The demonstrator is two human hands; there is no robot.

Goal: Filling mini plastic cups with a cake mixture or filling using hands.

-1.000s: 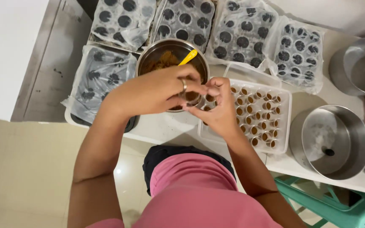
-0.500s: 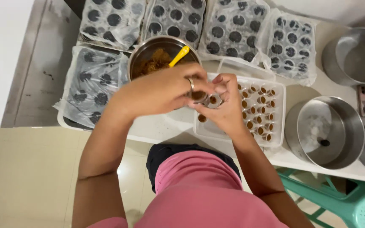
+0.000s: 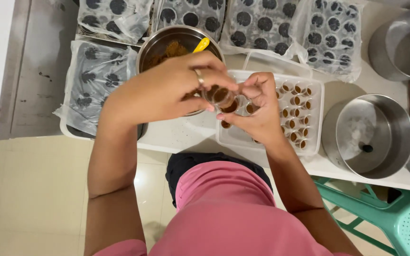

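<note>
Pale floor tiles run beneath a white table (image 3: 181, 137) that carries everything, with a turquoise plastic stool (image 3: 395, 218) at the lower right corner. Across the far side lie plastic-wrapped trays of dark rounds (image 3: 271, 26), and another such tray (image 3: 91, 80) sits at the left. To the right stand empty steel pots (image 3: 371, 135), one at the far corner and one nearer with a bare bottom. Between the hands and the far trays sits a steel bowl (image 3: 167, 45) of brown crumbly filling with a yellow spoon (image 3: 201, 45) standing in it. Just beside it on the right is a clear plastic tray (image 3: 316, 118) holding rows of small cups with brown filling.

Both hands meet over the left end of that tray. The left hand (image 3: 167, 90), wearing a ring, closes its grip narrowly around a small clear cup (image 3: 220, 96) with brown filling inside. The right hand (image 3: 257, 106) pinches at the same cup from the other side, fingertips touching its rim; it may be pressing a lid on, though the fingers hide that part.

Judging by this, one cup is being filled or closed above the tray. The next move likely calls for a steady, upright hold and an open slot among the rows.
</note>
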